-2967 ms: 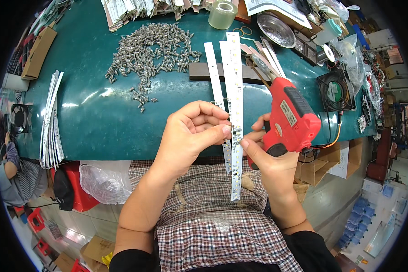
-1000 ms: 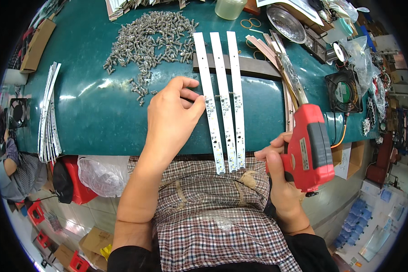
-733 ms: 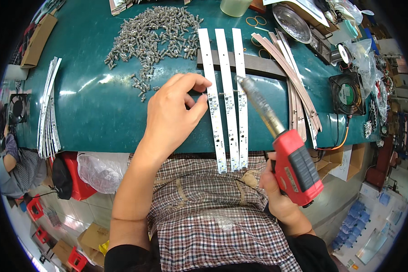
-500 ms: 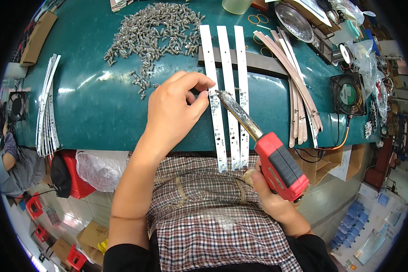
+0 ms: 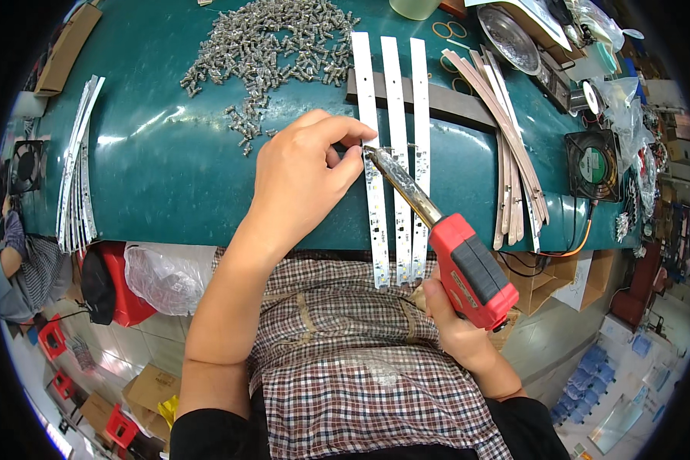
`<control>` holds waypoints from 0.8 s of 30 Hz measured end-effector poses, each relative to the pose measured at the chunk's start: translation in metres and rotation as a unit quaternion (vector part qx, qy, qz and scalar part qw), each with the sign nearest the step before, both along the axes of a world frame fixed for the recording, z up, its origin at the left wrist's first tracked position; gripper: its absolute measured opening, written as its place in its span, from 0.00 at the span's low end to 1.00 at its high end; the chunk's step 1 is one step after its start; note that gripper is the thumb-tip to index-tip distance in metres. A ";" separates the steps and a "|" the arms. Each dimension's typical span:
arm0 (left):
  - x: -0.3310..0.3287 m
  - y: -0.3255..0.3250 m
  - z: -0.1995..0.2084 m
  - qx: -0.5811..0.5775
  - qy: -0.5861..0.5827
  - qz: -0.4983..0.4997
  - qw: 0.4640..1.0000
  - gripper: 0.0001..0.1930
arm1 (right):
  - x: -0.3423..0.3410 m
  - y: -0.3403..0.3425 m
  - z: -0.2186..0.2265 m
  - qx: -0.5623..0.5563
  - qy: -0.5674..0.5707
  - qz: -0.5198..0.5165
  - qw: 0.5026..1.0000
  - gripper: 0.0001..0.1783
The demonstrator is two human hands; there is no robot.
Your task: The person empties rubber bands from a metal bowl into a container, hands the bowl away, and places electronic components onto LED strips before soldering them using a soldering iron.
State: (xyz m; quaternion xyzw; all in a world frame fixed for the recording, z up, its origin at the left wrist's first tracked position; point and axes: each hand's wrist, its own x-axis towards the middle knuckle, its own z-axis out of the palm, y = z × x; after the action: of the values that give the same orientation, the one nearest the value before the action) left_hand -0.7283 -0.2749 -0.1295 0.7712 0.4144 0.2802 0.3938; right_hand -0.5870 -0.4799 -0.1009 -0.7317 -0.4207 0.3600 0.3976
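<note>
Three narrow white LED circuit strips lie side by side, tilted over the table's front edge: the left strip [image 5: 379,222], the middle strip [image 5: 401,207] and the right strip [image 5: 420,184]. My left hand [image 5: 303,165] is closed in a pinch at the left strip's left edge; what sits between thumb and forefinger is too small to make out. My right hand [image 5: 460,330] grips a red and black soldering gun [image 5: 471,272] from below. Its dark tip meets the left strip right beside my left fingertips.
A heap of small metal parts [image 5: 272,46] covers the back of the green table [image 5: 161,184]. A dark bar [image 5: 456,106] runs under the strips. Beige strips [image 5: 506,146] lie to the right, near a black fan [image 5: 593,165]. More white strips [image 5: 79,169] lie far left.
The whole view has shifted a little, so the table and strips appear farther right and up. The soldering tip has moved slightly toward the left strip's left edge; both hands keep their grips.
</note>
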 end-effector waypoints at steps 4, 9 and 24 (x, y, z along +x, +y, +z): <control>0.000 0.000 0.000 0.000 0.001 0.005 1.000 0.11 | -0.001 0.001 0.000 -0.005 0.021 -0.008 1.000 0.11; 0.002 -0.001 -0.002 0.019 0.009 0.008 1.000 0.11 | -0.001 0.003 0.000 -0.017 0.030 -0.001 0.999 0.12; 0.002 -0.001 -0.002 0.009 -0.005 0.011 1.000 0.11 | -0.003 -0.004 -0.004 0.019 0.059 -0.055 0.997 0.09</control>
State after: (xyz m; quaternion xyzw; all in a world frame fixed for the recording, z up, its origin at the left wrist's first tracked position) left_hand -0.7264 -0.2757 -0.1312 0.7687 0.4185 0.2919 0.3857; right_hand -0.5901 -0.4843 -0.1050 -0.7236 -0.3626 0.3720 0.4545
